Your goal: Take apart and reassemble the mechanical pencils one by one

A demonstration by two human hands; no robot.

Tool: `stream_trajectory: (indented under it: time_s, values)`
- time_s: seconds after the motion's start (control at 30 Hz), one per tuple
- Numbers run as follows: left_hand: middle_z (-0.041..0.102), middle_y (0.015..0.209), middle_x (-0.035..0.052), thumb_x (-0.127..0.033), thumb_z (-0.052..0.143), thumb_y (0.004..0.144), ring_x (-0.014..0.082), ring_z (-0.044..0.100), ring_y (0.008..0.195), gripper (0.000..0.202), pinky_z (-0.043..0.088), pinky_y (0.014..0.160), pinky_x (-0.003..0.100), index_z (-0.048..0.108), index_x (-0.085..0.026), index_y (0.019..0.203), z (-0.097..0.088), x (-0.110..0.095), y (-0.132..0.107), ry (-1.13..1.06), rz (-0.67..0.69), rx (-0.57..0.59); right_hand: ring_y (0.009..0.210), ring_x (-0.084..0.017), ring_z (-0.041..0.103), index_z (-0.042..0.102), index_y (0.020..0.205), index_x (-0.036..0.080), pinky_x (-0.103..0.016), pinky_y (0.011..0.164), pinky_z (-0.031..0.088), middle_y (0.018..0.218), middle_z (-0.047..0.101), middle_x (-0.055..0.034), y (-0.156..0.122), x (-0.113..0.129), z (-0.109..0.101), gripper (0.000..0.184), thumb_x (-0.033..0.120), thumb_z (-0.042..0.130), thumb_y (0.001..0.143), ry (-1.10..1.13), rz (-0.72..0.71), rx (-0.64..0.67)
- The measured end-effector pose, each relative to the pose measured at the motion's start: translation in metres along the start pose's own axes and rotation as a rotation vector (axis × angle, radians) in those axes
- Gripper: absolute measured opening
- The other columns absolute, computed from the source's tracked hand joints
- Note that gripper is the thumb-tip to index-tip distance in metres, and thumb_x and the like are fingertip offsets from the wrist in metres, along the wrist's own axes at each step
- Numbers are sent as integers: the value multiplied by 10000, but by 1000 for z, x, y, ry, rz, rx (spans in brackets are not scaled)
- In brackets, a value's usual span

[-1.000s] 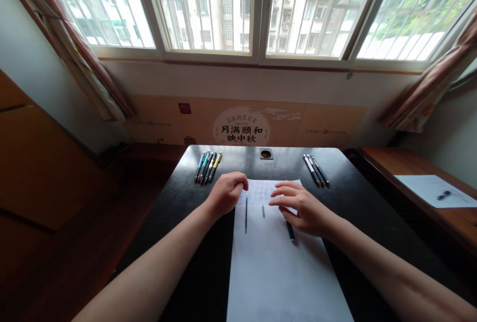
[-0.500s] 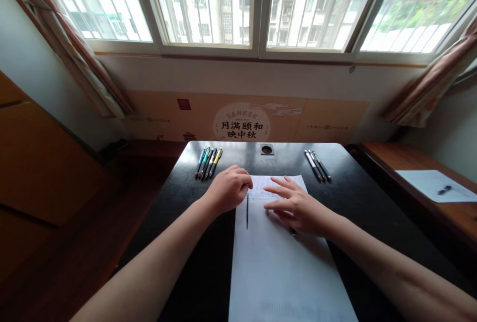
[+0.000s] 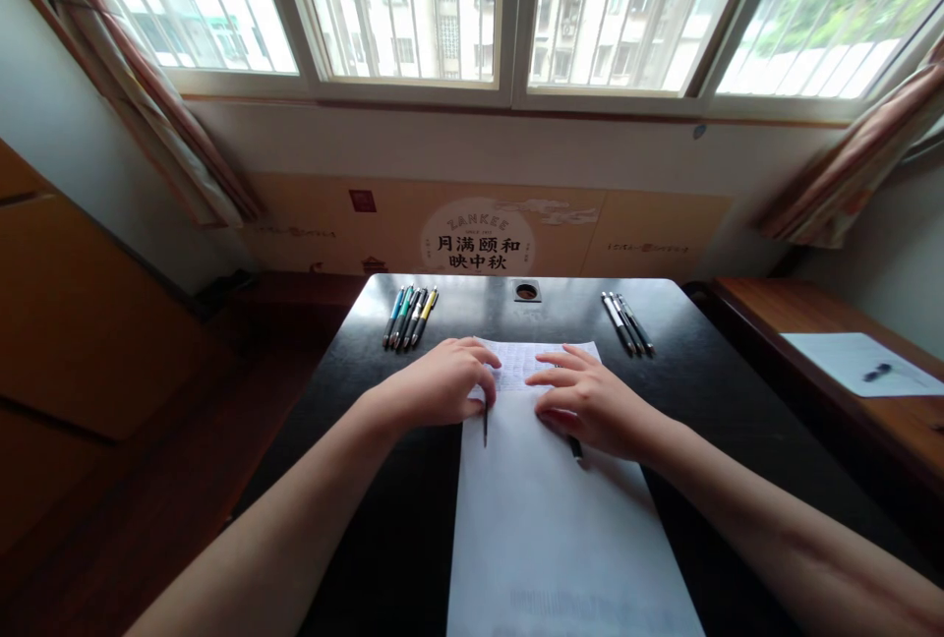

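Observation:
My left hand [image 3: 442, 383] rests on the left edge of a white sheet of paper [image 3: 538, 529]. Its fingers are curled, with the tips pressed on the upper end of a thin black pen refill [image 3: 485, 426] that lies on the sheet. My right hand [image 3: 594, 403] lies flat on the paper just to the right, fingers stretched toward the left hand. A dark pen barrel [image 3: 575, 447] pokes out from under its palm. The sheet's far end carries small printed or written lines [image 3: 520, 362].
The paper lies on a black desk [image 3: 354, 480] under a window. Several coloured pens [image 3: 409, 315] lie at the back left, three dark pens [image 3: 626, 322] at the back right, a cable hole [image 3: 526, 292] between them. A wooden side table [image 3: 803, 322] holds another sheet [image 3: 848, 354].
My left hand has slid right and down onto the top of the refill. My right hand moved left over the small loose part, which no longer shows.

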State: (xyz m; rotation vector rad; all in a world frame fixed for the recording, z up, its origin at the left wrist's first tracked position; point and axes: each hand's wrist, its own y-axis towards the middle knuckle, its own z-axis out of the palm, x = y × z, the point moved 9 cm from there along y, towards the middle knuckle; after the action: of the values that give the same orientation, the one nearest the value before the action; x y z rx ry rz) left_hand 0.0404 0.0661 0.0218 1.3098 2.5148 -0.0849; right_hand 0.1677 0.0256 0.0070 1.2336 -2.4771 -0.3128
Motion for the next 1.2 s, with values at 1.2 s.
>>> stream_trajectory:
  time_s: [1.2]
  values:
    - [755, 785, 14, -170, 567, 920, 111, 668, 616, 154, 529, 642, 212, 702, -167, 996, -10, -14, 10, -534, -61, -305, 698, -203, 732, 562, 932, 201, -267, 536, 566, 813, 717, -28, -24, -57, -13, 202, 369, 668, 898, 1289, 582, -528]
